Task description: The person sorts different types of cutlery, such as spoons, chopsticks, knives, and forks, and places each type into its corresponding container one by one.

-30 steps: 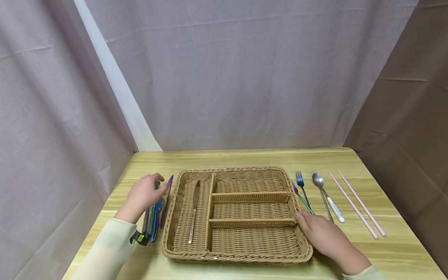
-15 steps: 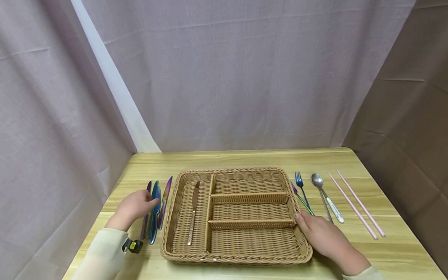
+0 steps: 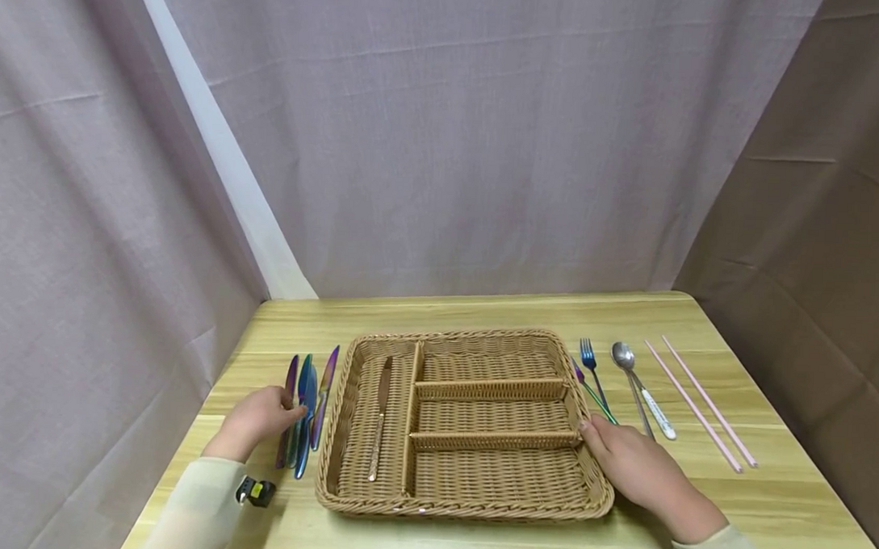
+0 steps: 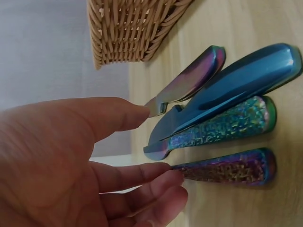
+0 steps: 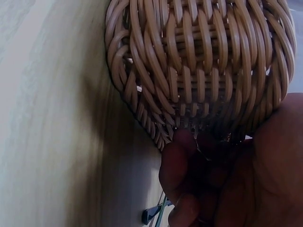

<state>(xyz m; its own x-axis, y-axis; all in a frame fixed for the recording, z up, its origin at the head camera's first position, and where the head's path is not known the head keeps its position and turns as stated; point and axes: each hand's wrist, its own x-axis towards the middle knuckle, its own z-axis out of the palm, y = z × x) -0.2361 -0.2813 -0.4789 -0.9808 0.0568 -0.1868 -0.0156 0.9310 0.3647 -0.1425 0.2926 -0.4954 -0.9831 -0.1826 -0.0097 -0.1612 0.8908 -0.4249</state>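
In the head view my left hand (image 3: 256, 417) reaches over several knives lying side by side on the table, left of the basket. The left wrist view shows its thumb and fingers apart, around a smooth blue knife (image 4: 236, 82) and one with a textured green handle (image 4: 227, 124). The index fingertip is at a textured purple knife (image 4: 227, 168); the thumb tip is by a smooth purple knife (image 4: 196, 75). My right hand (image 3: 639, 467) grips the right wall of the wicker basket (image 3: 409, 419), thumb over the rim. One copper-coloured knife (image 3: 382, 402) lies in the basket's left compartment.
Right of the basket lie a blue fork (image 3: 588, 356), a rainbow-coloured utensil (image 3: 598, 397) partly hidden by the rim, two spoons (image 3: 623, 356) and two pink chopsticks (image 3: 704, 405). Curtains (image 3: 487, 147) hang behind the wooden table (image 3: 482, 312) and at its sides.
My left hand has moved left and toward me, from the rightmost loose knife to over the middle ones. My right hand and the basket have stayed in place.
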